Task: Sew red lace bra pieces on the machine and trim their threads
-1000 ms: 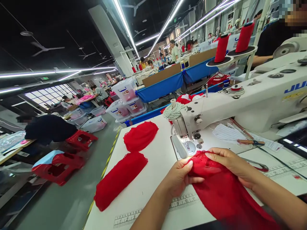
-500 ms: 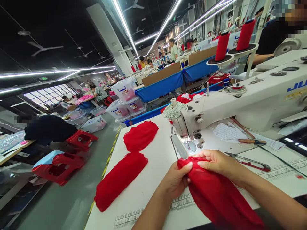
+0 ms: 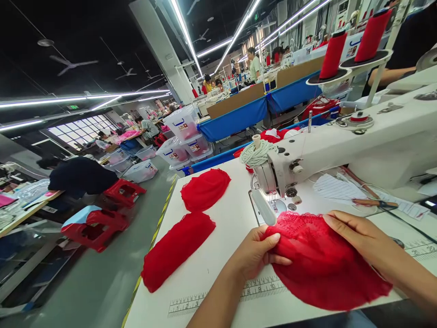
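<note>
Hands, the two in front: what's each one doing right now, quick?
Left hand: closed, holding the red lace-edged cloth.
Right hand: closed, pinching the same cloth.

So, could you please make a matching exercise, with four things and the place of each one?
1. lace-edged red cloth
2. pale green cord
3. two large thread cones
4. stool with light-blue cover

A. on round plates
B. on the floor
C. held by left hand and right hand
D. coiled at the head end of the sewing machine

Pairs: 1-C; 2-D; 3-A; 4-B
</note>
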Demonstrator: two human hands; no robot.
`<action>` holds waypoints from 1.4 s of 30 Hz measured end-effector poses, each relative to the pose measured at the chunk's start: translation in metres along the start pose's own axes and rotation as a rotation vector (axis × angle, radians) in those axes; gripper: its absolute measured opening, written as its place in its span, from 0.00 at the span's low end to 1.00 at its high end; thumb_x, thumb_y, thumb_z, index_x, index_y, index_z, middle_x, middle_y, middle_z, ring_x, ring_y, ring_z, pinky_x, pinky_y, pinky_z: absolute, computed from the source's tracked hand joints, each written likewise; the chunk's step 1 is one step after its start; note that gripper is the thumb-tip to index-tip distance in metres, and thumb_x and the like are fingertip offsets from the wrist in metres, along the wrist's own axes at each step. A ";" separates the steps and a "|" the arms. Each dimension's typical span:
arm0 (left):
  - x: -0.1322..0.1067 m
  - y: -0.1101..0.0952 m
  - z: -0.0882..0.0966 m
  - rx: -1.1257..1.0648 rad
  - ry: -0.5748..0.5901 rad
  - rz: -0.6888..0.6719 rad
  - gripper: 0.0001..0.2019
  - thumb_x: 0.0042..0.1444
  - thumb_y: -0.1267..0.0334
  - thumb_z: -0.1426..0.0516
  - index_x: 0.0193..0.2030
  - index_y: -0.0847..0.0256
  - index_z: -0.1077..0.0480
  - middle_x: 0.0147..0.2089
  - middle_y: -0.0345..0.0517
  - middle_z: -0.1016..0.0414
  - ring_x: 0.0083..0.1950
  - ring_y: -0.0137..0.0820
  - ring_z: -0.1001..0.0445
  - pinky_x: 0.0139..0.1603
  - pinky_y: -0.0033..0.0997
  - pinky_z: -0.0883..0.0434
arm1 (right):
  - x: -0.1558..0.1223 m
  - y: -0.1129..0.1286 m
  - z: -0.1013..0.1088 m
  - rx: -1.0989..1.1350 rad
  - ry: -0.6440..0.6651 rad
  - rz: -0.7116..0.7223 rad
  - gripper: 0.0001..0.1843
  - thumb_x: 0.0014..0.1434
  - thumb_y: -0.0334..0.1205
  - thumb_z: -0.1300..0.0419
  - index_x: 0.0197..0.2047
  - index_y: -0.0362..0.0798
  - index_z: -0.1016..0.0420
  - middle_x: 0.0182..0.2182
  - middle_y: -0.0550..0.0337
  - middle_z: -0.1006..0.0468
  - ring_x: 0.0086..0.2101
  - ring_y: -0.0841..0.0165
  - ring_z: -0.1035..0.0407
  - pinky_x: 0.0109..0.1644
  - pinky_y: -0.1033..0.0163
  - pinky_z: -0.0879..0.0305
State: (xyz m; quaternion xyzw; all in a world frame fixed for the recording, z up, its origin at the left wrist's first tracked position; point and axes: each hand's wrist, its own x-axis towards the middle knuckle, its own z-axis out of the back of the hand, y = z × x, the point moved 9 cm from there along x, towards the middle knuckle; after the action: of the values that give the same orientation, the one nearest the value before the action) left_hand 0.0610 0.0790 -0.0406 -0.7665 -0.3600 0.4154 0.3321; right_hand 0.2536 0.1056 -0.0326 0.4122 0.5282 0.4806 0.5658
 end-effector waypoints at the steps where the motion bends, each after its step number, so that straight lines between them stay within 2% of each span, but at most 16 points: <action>1: 0.000 0.001 -0.001 0.001 0.015 0.005 0.15 0.47 0.57 0.33 0.35 0.66 0.27 0.33 0.49 0.22 0.31 0.30 0.23 0.33 0.26 0.23 | -0.001 0.000 0.001 -0.021 -0.005 -0.005 0.20 0.51 0.58 0.39 0.20 0.53 0.34 0.23 0.60 0.30 0.37 0.58 0.35 0.34 0.63 0.38; 7: 0.000 0.003 -0.006 0.013 0.095 0.003 0.13 0.52 0.58 0.36 0.40 0.65 0.27 0.38 0.51 0.21 0.37 0.34 0.21 0.36 0.28 0.23 | -0.006 -0.002 0.000 0.021 0.012 -0.059 0.24 0.49 0.65 0.40 0.22 0.52 0.32 0.25 0.60 0.30 0.35 0.59 0.35 0.35 0.63 0.36; 12: -0.002 0.001 -0.007 -0.007 0.096 -0.007 0.14 0.50 0.58 0.35 0.41 0.65 0.26 0.38 0.50 0.21 0.38 0.34 0.22 0.38 0.29 0.25 | -0.006 -0.002 -0.010 0.154 0.055 -0.074 0.20 0.50 0.61 0.38 0.25 0.52 0.30 0.26 0.62 0.28 0.31 0.63 0.36 0.34 0.64 0.36; 16: -0.003 0.007 -0.016 -0.015 0.182 0.022 0.16 0.42 0.63 0.30 0.37 0.67 0.25 0.32 0.47 0.23 0.32 0.28 0.25 0.35 0.23 0.28 | -0.007 0.001 -0.022 0.199 0.024 -0.100 0.18 0.48 0.58 0.35 0.24 0.52 0.29 0.25 0.63 0.25 0.32 0.62 0.32 0.36 0.64 0.34; 17: -0.003 0.009 -0.017 -0.034 0.195 0.029 0.17 0.41 0.64 0.30 0.38 0.67 0.25 0.32 0.47 0.23 0.33 0.28 0.25 0.36 0.23 0.28 | -0.008 0.003 -0.030 0.214 0.068 -0.116 0.17 0.48 0.57 0.35 0.24 0.52 0.28 0.24 0.63 0.24 0.32 0.62 0.31 0.36 0.63 0.34; 19: 0.000 0.006 -0.011 -0.109 0.149 0.008 0.17 0.44 0.63 0.31 0.40 0.66 0.25 0.34 0.47 0.22 0.34 0.29 0.24 0.36 0.23 0.28 | -0.014 0.010 -0.054 0.285 0.276 -0.137 0.13 0.48 0.52 0.34 0.28 0.51 0.25 0.26 0.63 0.22 0.33 0.61 0.29 0.38 0.61 0.32; 21: 0.002 -0.001 0.005 -0.207 0.013 -0.029 0.14 0.49 0.62 0.34 0.41 0.65 0.26 0.34 0.46 0.22 0.33 0.29 0.23 0.33 0.23 0.27 | -0.024 0.019 -0.074 0.347 0.530 -0.139 0.12 0.48 0.47 0.32 0.34 0.50 0.23 0.30 0.62 0.20 0.35 0.59 0.27 0.42 0.58 0.32; 23: 0.003 -0.005 0.022 -0.302 -0.145 -0.023 0.10 0.53 0.62 0.37 0.39 0.66 0.27 0.32 0.46 0.22 0.28 0.27 0.24 0.26 0.22 0.27 | -0.030 0.020 -0.079 0.344 0.672 -0.150 0.13 0.46 0.43 0.30 0.36 0.48 0.22 0.31 0.61 0.19 0.36 0.59 0.26 0.44 0.57 0.31; 25: 0.002 -0.004 0.030 -0.386 -0.240 0.020 0.09 0.56 0.62 0.40 0.40 0.67 0.28 0.33 0.46 0.22 0.27 0.28 0.24 0.22 0.21 0.27 | -0.026 0.011 -0.072 0.399 0.632 -0.217 0.13 0.45 0.42 0.29 0.35 0.47 0.21 0.31 0.59 0.18 0.34 0.62 0.25 0.42 0.59 0.31; 28: 0.004 -0.004 0.023 -0.446 -0.212 0.012 0.09 0.55 0.65 0.38 0.41 0.67 0.29 0.36 0.47 0.21 0.31 0.29 0.22 0.26 0.22 0.24 | -0.014 -0.004 -0.058 0.715 0.413 -0.338 0.12 0.49 0.41 0.33 0.38 0.48 0.21 0.35 0.58 0.17 0.37 0.63 0.24 0.45 0.59 0.30; 30: 0.005 -0.005 0.020 -0.452 -0.199 -0.024 0.09 0.51 0.71 0.36 0.39 0.67 0.28 0.35 0.47 0.22 0.31 0.27 0.23 0.27 0.20 0.25 | -0.013 -0.011 -0.062 0.932 0.326 -0.429 0.10 0.53 0.41 0.36 0.39 0.48 0.22 0.37 0.58 0.17 0.42 0.62 0.25 0.50 0.56 0.31; 32: 0.005 -0.006 0.028 -0.482 -0.290 -0.074 0.08 0.51 0.76 0.37 0.37 0.67 0.28 0.33 0.45 0.22 0.29 0.25 0.24 0.25 0.18 0.27 | -0.016 -0.011 -0.071 1.072 0.292 -0.462 0.09 0.54 0.41 0.37 0.38 0.48 0.23 0.38 0.57 0.17 0.45 0.60 0.26 0.53 0.55 0.31; 34: 0.003 -0.010 0.042 -0.535 -0.421 -0.133 0.03 0.55 0.75 0.41 0.36 0.67 0.28 0.33 0.46 0.22 0.29 0.25 0.24 0.26 0.19 0.26 | -0.019 -0.006 -0.079 1.116 0.271 -0.404 0.11 0.52 0.37 0.35 0.41 0.48 0.24 0.40 0.57 0.18 0.47 0.61 0.27 0.55 0.57 0.33; 36: 0.000 -0.017 0.053 -0.574 -0.510 -0.175 0.05 0.59 0.74 0.45 0.34 0.67 0.29 0.32 0.48 0.22 0.30 0.28 0.22 0.29 0.25 0.24 | -0.022 0.001 -0.089 1.099 0.300 -0.339 0.16 0.51 0.32 0.35 0.45 0.48 0.26 0.42 0.57 0.18 0.48 0.62 0.27 0.56 0.58 0.34; 39: -0.003 -0.024 0.059 -0.602 -0.559 -0.193 0.09 0.61 0.74 0.48 0.31 0.67 0.29 0.30 0.47 0.22 0.29 0.30 0.22 0.29 0.28 0.23 | -0.025 0.006 -0.101 1.065 0.354 -0.292 0.18 0.55 0.32 0.38 0.50 0.47 0.29 0.44 0.53 0.19 0.48 0.62 0.27 0.57 0.55 0.35; 42: -0.004 -0.026 0.061 -0.601 -0.574 -0.207 0.10 0.61 0.73 0.50 0.31 0.67 0.29 0.28 0.47 0.22 0.28 0.30 0.23 0.28 0.28 0.24 | -0.021 0.005 -0.100 1.000 0.303 -0.250 0.19 0.55 0.36 0.37 0.51 0.47 0.29 0.42 0.53 0.19 0.46 0.61 0.26 0.56 0.53 0.34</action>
State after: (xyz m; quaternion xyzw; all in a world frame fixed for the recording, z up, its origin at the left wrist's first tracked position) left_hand -0.0008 0.1021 -0.0442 -0.6424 -0.6177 0.4531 0.0204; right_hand 0.1538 0.0819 -0.0334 0.4915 0.8134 0.1533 0.2708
